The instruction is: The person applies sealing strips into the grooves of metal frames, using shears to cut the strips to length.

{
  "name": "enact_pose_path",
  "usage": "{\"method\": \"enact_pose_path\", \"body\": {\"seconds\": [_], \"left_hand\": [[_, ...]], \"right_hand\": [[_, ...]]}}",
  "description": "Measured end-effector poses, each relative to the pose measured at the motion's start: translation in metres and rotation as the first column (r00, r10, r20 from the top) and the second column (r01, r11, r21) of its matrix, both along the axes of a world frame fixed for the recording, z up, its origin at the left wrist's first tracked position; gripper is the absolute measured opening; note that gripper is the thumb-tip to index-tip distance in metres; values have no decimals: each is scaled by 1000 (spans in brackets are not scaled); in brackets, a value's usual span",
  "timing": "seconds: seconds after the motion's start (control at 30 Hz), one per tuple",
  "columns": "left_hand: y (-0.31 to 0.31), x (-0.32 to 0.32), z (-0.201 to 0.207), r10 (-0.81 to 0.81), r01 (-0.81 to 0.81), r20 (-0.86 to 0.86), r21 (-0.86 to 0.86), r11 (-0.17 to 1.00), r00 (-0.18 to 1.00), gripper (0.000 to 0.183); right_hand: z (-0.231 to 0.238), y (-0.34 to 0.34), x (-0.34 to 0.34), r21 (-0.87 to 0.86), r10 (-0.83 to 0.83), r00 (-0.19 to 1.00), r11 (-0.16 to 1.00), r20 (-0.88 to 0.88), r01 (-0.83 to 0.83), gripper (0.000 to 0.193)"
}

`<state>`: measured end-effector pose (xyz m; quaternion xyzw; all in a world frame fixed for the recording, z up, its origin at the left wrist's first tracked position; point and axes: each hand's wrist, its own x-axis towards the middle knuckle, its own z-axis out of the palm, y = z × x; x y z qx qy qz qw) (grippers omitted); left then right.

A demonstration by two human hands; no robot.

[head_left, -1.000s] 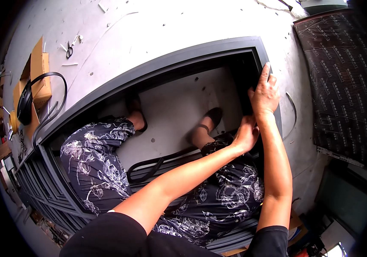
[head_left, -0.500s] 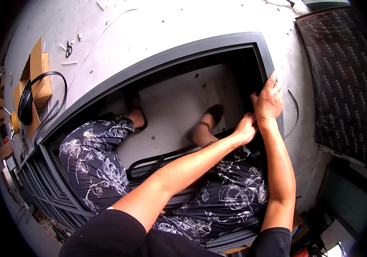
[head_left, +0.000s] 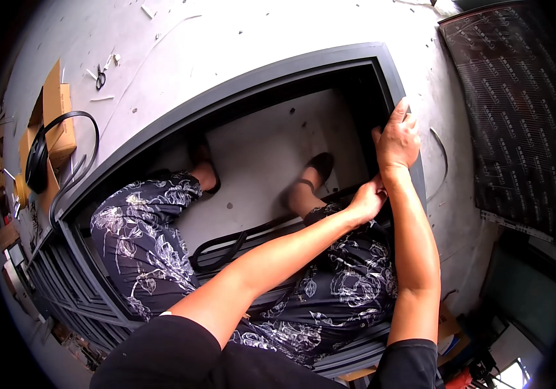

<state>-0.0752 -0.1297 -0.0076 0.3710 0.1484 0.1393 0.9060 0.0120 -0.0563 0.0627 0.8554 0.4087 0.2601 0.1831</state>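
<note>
A large dark grey frame (head_left: 239, 91) surrounds my lower legs, with its right side under my hands. My right hand (head_left: 397, 141) grips that side, fingers along the outer face and thumb toward the inner edge. Just below it, nearer to me, my left hand (head_left: 367, 201) is closed at the inner edge, its fingertips partly hidden by my right wrist. A black rubber strip (head_left: 216, 249) lies in a loop by my lap and runs toward my left hand; its far end is hidden there.
An open cardboard box (head_left: 62, 126) with a coiled black strip (head_left: 38, 162) stands at left. Scissors (head_left: 100, 79) and white scraps lie on the pale floor. Dark grey bars (head_left: 77, 285) are stacked beneath me. A dark printed panel (head_left: 511, 117) is at right.
My right hand has shifted slightly along the frame's side, and my left hand has moved a little nearer to me. The whole view has drifted slightly. Both hands stay closed.
</note>
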Motion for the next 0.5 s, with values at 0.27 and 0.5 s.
{"method": "enact_pose_path", "body": {"seconds": [0.27, 0.5], "left_hand": [[-7, 0, -12, -97, 116, 76, -303, 946, 992, 58], [2, 8, 0, -143, 167, 93, -343, 924, 985, 55]], "right_hand": [[-11, -38, 17, 114, 180, 966, 980, -186, -160, 79], [-4, -28, 16, 120, 171, 970, 981, -171, -152, 71]]}}
